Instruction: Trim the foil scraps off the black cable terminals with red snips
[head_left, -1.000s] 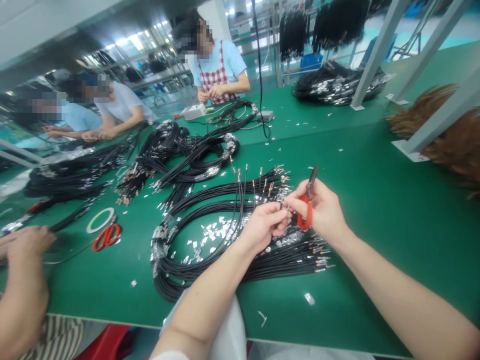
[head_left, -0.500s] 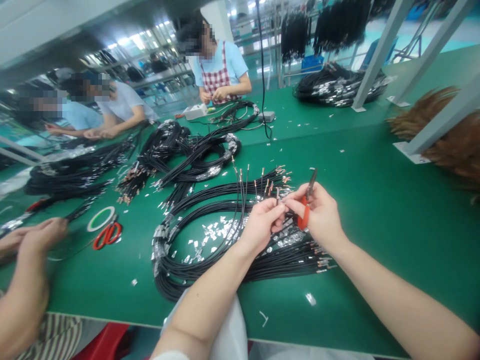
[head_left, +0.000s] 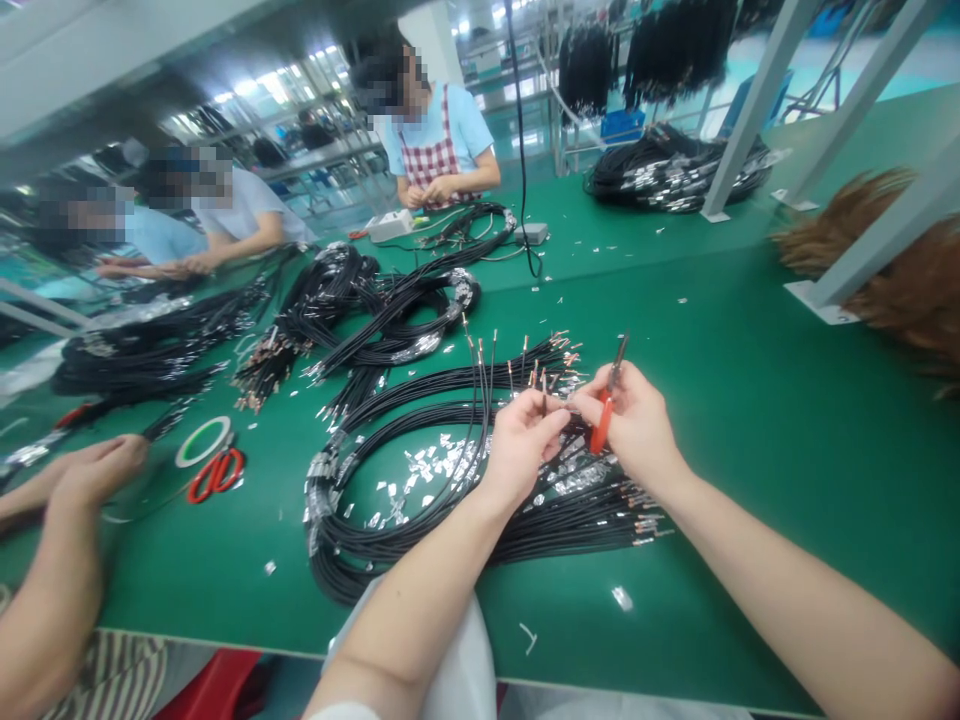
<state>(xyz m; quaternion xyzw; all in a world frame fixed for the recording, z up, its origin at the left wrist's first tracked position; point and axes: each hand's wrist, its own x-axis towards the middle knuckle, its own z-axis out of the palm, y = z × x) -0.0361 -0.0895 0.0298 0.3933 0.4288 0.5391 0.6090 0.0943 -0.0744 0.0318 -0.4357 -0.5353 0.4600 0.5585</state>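
Observation:
My left hand (head_left: 519, 445) is closed in a pinch on the end of a thin black cable (head_left: 545, 398) that rises from the coiled black cable bundle (head_left: 420, 470) on the green table (head_left: 750, 420). My right hand (head_left: 637, 420) is wrapped round red-handled scissors (head_left: 604, 405), whose blades point up and away, while its fingertips meet the same cable end. Both hands hover just above the bundle's bare copper-tipped ends (head_left: 547, 360).
Small silver scraps (head_left: 427, 465) litter the table inside the coil. Red scissors (head_left: 215, 472) and a tape roll (head_left: 201, 440) lie at the left beside a co-worker's hand (head_left: 97, 470). More cable bundles (head_left: 360, 300) lie farther back, where other people work. White frame posts (head_left: 862, 260) stand at the right.
Both hands shifted slightly left and up with the cable end, and the scissors tilted a little. The co-worker's hand at the left moved right.

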